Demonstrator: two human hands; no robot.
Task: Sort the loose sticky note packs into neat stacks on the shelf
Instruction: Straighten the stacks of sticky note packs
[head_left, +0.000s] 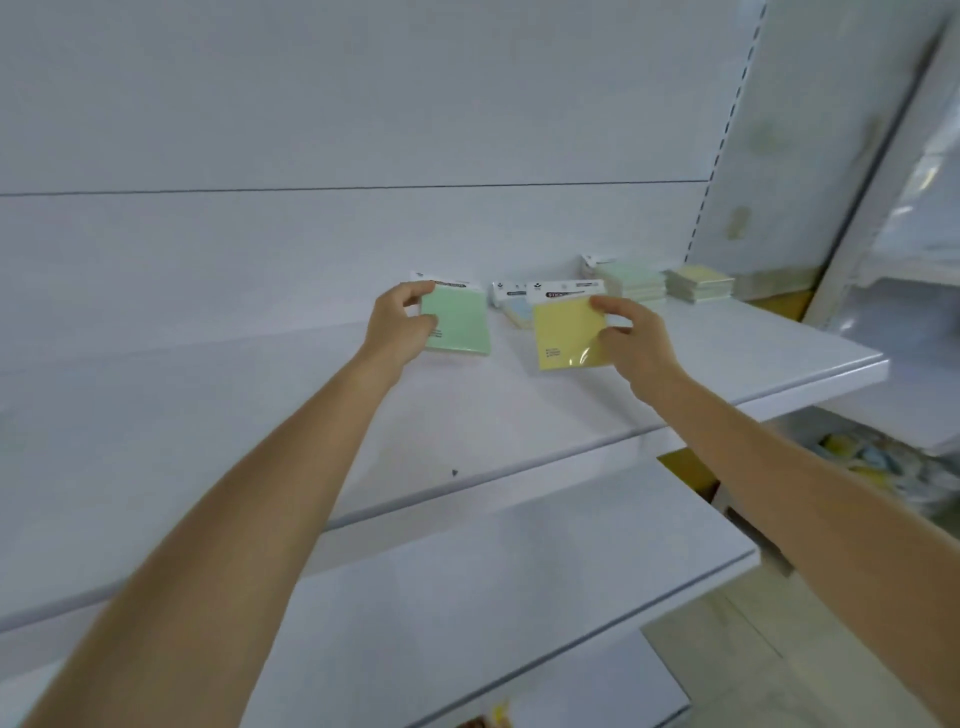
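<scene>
- Forearms come in from both bottom corners, crossing above the lower shelf (519, 571) to reach the upper shelf (727, 358).
- Far right on the upper shelf, a green stack (636, 283) stands just beside a yellow stack (698, 283).
- A blue pack (519, 312) lies between the two held packs, partly hidden by the yellow one.
- A blurred heap (872, 462) of coloured packs sits below the shelf's right end.
- Left hand (400, 327) grips the green pack (462, 325) by its left edge, fingers curled over the top corner and thumb on the face.
- Right hand (631, 340) pinches the right edge of the yellow pack (566, 332), which is tilted over the shelf. Whether it touches the shelf is unclear.
</scene>
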